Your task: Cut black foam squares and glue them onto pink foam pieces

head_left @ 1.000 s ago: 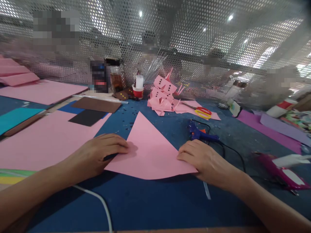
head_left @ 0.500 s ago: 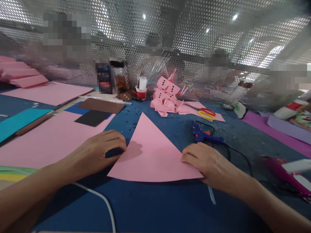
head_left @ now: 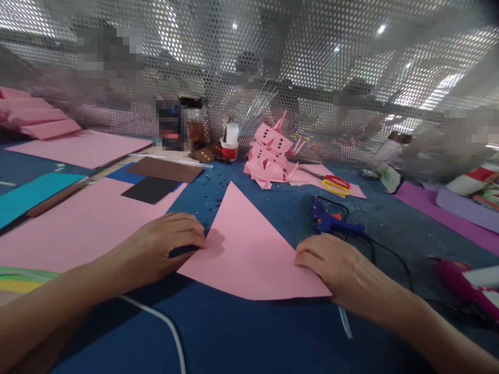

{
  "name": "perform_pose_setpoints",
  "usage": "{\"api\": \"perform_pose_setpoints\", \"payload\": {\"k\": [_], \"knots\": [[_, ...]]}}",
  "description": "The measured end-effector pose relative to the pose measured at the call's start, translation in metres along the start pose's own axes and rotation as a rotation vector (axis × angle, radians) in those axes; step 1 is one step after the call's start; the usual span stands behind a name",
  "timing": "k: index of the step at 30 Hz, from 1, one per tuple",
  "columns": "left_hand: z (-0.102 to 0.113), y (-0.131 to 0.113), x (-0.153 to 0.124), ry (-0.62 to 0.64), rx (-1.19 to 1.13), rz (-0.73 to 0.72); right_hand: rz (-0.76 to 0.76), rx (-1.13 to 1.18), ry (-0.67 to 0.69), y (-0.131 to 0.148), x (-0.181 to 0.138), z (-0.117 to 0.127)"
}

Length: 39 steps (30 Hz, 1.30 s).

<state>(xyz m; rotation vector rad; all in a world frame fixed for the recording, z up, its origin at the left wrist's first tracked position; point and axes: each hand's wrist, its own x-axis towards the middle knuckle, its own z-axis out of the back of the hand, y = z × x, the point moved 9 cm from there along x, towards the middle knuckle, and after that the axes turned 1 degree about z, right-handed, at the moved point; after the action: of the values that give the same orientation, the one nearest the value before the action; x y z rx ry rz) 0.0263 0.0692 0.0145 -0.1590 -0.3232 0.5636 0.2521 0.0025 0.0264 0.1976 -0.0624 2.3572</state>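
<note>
A pink paper (head_left: 249, 249), pointed at the far end and wide at the near end, lies between my two hands over the blue table. My left hand (head_left: 167, 241) pinches its left edge between thumb and fingers. On the opposite edge, my right hand (head_left: 331, 259) grips the paper near the right corner, its thumb hidden underneath. The near edge curves, with a bend at its middle. Just beyond my right hand lies a blue glue gun (head_left: 331, 221). A clear glue stick (head_left: 345, 322) shows below that hand.
Pink folded-paper figures (head_left: 268, 156) stand at the back, beside red-and-yellow scissors (head_left: 336, 185). A large pink sheet (head_left: 89, 223) with black card (head_left: 151, 190) lies left. At right are a magenta glue gun (head_left: 463, 283) and purple paper (head_left: 440, 208). A white cable (head_left: 163, 317) crosses the front.
The paper's near edge has gone from a smooth curve to a more angled bend, and its left corner has risen slightly. Both hands keep their grip. The whole view has shifted a little.
</note>
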Motion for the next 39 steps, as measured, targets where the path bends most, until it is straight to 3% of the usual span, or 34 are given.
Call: {"api": "perform_pose_setpoints", "payload": {"k": [23,29,39], "knots": [[0.004,0.006,-0.006,-0.13,-0.093,0.062,-0.032,0.121,0.058,-0.01,-0.002,-0.008],[-0.002,0.012,-0.008,-0.086,-0.083,0.031,-0.075,0.195,0.09,-0.013,-0.003,-0.008],[-0.005,0.023,-0.01,-0.164,-0.136,0.183,-0.15,0.317,0.03,-0.021,-0.006,-0.012]]}}
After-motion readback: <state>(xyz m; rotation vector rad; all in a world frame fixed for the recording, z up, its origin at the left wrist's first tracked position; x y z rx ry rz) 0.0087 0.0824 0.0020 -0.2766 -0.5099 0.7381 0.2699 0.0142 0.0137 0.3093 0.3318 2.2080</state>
